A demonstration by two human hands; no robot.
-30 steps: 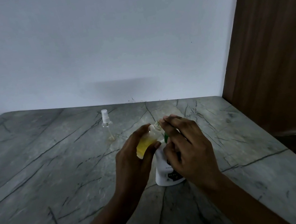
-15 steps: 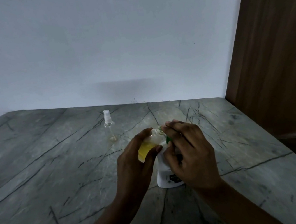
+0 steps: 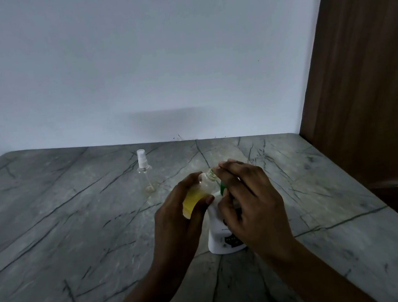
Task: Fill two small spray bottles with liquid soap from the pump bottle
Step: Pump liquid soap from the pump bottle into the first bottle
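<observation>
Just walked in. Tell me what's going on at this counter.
A person is decanting soap. The left hand grips an uncapped small bottle, tilted and partly full of yellow liquid, its neck at the green spout of the white pump bottle. The right hand is curled over the pump head. A second spray bottle, capped and apparently nearly empty, stands apart farther back on the stone counter.
</observation>
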